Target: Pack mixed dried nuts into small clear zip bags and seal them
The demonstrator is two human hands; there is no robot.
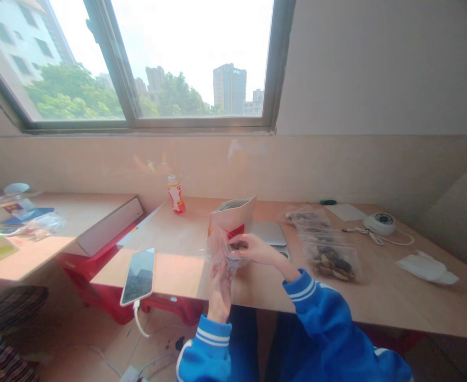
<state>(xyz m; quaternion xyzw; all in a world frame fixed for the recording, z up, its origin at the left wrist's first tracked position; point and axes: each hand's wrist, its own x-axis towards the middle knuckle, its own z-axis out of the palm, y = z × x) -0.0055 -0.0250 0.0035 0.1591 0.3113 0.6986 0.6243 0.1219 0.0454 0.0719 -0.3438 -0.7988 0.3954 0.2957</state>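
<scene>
Blue striped sleeves (205, 347) are nearest the camera, reaching out over a wooden surface (380, 302). A clear plastic bag (224, 254) with dark chunks inside is being held just in front of a paper bag (231, 215). Its lower part is clenched in the fingers of the left hand (219, 289), while its upper edge is pinched by the fingers of the right hand (257, 249). Off to the right, several filled clear bags (329, 260) are already laid out, so that bit looks done. How much is left can't be told, tbh, since the paper bag's contents aren't visible. A silver laptop (271, 232), a phone (138, 276) and a small drink bottle (176, 195) are also sitting on the surface.
</scene>
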